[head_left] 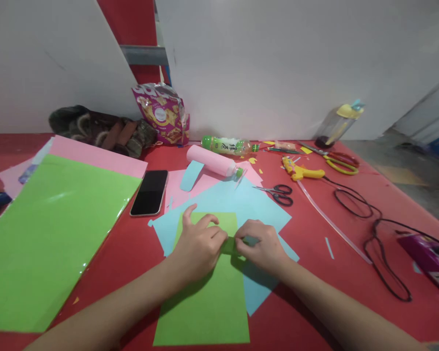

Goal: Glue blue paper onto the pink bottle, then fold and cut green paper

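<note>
My left hand (201,241) and my right hand (260,245) pinch the two ends of a small piece of green paper (229,245). It is held just above or on a larger green paper sheet (208,312); which of the two I cannot tell. Under that sheet lie light blue sheets (261,209) and pink paper (175,183). Beyond my hands, a bottle wrapped in pink paper (210,160) lies on its side, with a blue paper strip (192,175) against it. Black-handled scissors (278,193) rest on the blue paper beyond my right hand.
Left are a phone (149,193) and a pack of green sheets (58,234). At the back are a snack bag (164,117), a drink bottle (227,145) and a tumbler (338,126). Right are a yellow glue gun (302,170), its black cord (382,219) and a purple power strip (428,258).
</note>
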`<state>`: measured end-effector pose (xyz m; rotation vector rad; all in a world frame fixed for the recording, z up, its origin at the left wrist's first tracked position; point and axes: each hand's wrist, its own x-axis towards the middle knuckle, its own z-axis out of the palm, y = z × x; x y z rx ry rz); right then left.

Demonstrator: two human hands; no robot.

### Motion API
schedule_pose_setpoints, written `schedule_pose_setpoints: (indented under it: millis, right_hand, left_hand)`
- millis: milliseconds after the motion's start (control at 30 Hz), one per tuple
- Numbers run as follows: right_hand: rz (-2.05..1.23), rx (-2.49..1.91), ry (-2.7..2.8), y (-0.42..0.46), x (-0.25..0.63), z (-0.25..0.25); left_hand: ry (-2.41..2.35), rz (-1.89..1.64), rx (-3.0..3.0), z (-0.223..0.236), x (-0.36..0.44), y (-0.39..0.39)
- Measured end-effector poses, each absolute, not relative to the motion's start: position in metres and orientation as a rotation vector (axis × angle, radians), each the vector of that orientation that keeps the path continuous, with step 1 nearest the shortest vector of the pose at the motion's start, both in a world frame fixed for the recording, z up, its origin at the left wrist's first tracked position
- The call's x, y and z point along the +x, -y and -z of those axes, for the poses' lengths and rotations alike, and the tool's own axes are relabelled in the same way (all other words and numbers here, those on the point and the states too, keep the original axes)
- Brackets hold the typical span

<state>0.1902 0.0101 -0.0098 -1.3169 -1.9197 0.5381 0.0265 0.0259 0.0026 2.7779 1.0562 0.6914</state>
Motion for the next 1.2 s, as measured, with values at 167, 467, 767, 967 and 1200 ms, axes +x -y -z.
schedule_pose_setpoints:
  millis: [167, 467, 767, 967, 1200]
  right_hand:
    - [-0.726, -1.426, 1.807, -0.013, 0.195, 0.005]
    - [-0.827, -1.636, 1.667, -0.023, 0.209, 0.013]
    - [-1.044, -1.3, 1.674, -0.022, 0.206, 0.02]
    - [-1.413, -1.367, 1.429, -0.022, 0.203, 0.021]
    - [-1.492, -1.391, 1.262, -0.025, 0.203, 0.021]
  left_hand:
    - [-1.1, -0.735, 2.818, -0.008, 0.023, -0.032]
    - [-1.337, -0.969, 2.867, -0.029, 0.003, -0.052]
    - [-1.102, -0.634, 2.618, -0.017, 0.011, -0.048]
    - [-1.114, -0.565, 2.567, -0.007, 0.014, -0.046]
    - [-0.982, -0.561, 2.743, -0.001, 0.018, -0.042]
